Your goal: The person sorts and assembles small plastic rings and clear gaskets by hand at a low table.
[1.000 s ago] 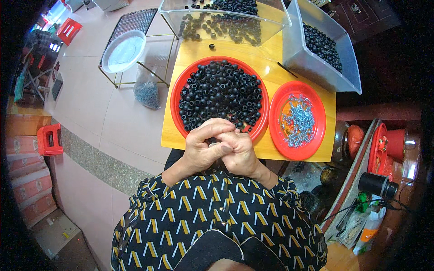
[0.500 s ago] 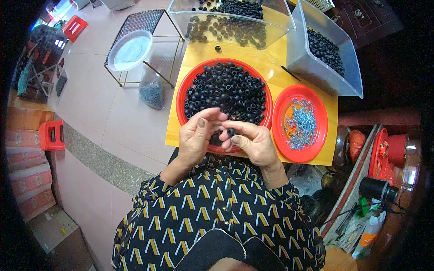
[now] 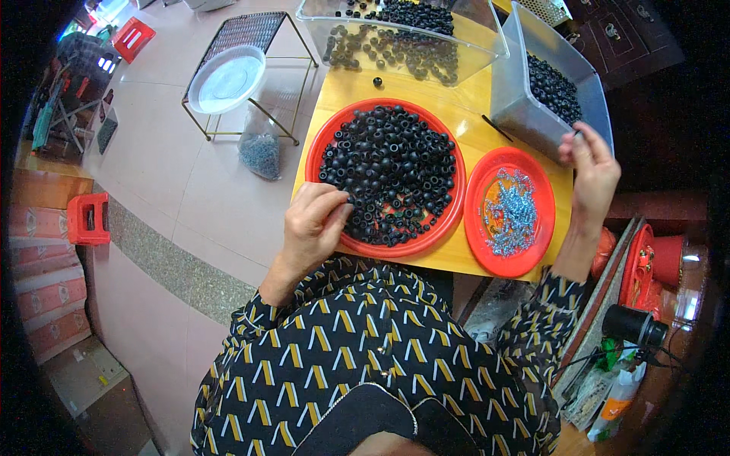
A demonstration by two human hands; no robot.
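Note:
Black round pieces, bead-like with a hole in one side, fill a round red tray. At the tray's left rim is my left hand, closed in a pinch with a bit of black at its fingertips, seemingly one of these pieces. My right hand is raised at the near end of the right-hand plastic bin; its thumb and fingers pinch a small black round piece, mostly covered by the fingers. Small shiny bluish-silver pieces lie in an oval red plate, left of my right forearm.
A wider clear bin with more black pieces stands at the back of the yellow table. One loose black piece and a thin black stick lie there. Left is a wicker stool with a white basin.
My hands were together over the tray's near edge, the right pinching a black piece. They have parted: the right went up and right to the bin, the left slightly left.

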